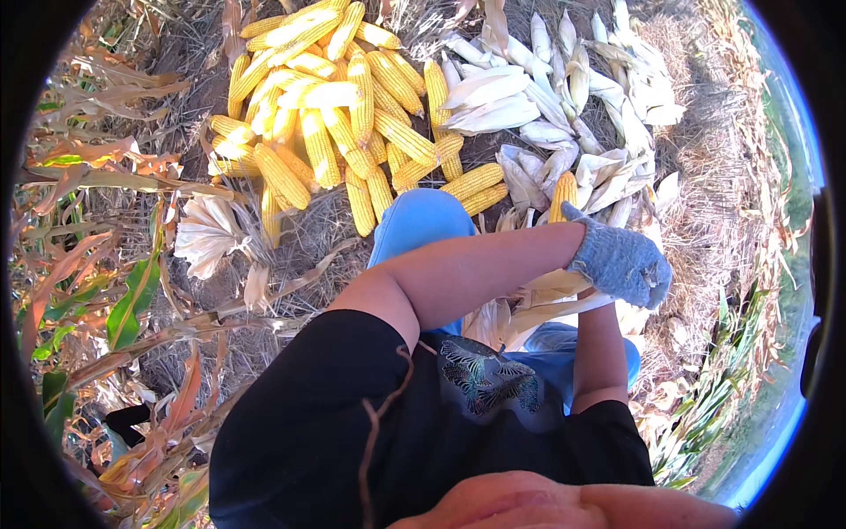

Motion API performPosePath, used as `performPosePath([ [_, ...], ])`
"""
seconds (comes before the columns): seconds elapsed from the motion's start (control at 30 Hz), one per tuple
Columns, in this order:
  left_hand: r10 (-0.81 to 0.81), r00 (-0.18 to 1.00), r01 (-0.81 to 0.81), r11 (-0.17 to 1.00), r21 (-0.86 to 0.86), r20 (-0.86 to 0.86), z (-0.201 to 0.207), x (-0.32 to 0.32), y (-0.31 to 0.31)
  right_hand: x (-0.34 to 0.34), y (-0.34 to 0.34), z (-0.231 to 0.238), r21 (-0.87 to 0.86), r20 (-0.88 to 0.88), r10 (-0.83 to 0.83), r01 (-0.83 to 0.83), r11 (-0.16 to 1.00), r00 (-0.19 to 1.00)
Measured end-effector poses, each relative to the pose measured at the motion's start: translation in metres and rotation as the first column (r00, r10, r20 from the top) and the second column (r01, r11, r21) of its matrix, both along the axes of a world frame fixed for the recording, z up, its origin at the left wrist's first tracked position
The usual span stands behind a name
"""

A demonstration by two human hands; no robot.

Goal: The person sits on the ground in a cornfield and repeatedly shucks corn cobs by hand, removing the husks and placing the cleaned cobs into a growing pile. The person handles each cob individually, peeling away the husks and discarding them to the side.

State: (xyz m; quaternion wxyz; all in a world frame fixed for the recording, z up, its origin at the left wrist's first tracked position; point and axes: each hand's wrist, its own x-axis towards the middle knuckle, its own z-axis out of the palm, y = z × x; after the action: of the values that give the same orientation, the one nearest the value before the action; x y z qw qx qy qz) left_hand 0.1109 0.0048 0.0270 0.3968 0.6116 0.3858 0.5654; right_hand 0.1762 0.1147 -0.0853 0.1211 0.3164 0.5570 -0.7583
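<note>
My left arm reaches across my body, and my left hand (621,262), in a grey-blue knit glove, is closed on the husk of an ear of corn. The yellow kernels of that ear (564,196) show just above my left wrist, beside the thumb. Pale husk leaves (557,289) hang below the forearm. My right forearm (602,346) comes up underneath, while my right hand is mostly hidden behind the glove and husk. Its fingers do not show.
A heap of husked yellow ears (339,101) lies ahead to the left. Ears still in pale husks (564,88) are piled ahead to the right. Dry stalks and leaves (97,238) line the left side, and my blue-clad knee (423,220) is close to the heap.
</note>
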Motion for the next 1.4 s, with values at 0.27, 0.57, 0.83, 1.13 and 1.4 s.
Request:
performPosePath([
  [0.27,-0.122,0.952,0.099,0.99,0.098,0.279,0.021,-0.048,-0.052,-0.13,-0.135,0.054,-0.193,-0.604,0.176,-0.357,0.914,0.778],
  [0.57,0.383,0.755,-0.507,0.856,0.103,0.533,0.015,-0.106,-0.072,-0.086,-0.067,0.053,-0.246,-0.464,-0.219,0.112,0.963,0.858],
  [0.83,0.84,0.507,-0.833,0.536,0.14,-0.194,0.007,-0.092,-0.024,0.032,-0.004,0.05,0.092,-0.343,0.045,-0.014,0.996,0.938],
  [1.13,0.751,0.646,-0.735,0.661,-0.152,0.141,-0.002,-0.068,0.009,0.24,0.166,-0.052,-0.197,-0.155,-0.968,0.966,-0.167,-0.198],
  [1.4,0.529,0.687,-0.566,0.82,-0.09,0.498,-0.019,-0.045,0.041,0.159,0.062,-0.16,0.166,0.063,-0.619,0.604,0.78,0.783],
])
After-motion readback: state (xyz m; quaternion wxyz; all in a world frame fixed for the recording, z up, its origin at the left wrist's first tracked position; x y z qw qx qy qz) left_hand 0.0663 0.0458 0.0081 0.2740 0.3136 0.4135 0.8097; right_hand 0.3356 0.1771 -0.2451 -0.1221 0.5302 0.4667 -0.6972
